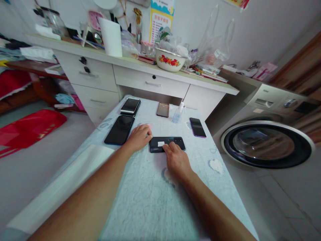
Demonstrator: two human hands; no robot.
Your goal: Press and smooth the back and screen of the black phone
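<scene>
A dark smartphone (175, 139) lies back side up and crosswise on the table, its camera block at the right end. My left hand (139, 137) rests at the phone's left end, its fingers curled and the tips against the edge. Over the lower middle of the phone, my right hand (177, 160) has its fingers bent and pressed together on the back. A small white square (161, 144) shows on the phone beside the right fingertips; whether it is stuck there or loose I cannot tell. Anything pinched in the right fingers is hidden.
Left of the hands lie a large black phone (120, 130) and a stack of phones (130, 105). Farther back are a brown phone case (163, 109) and a clear spray bottle (178, 113). Another phone (198, 127) lies right. A washing machine (265, 100) stands beyond the table's right side.
</scene>
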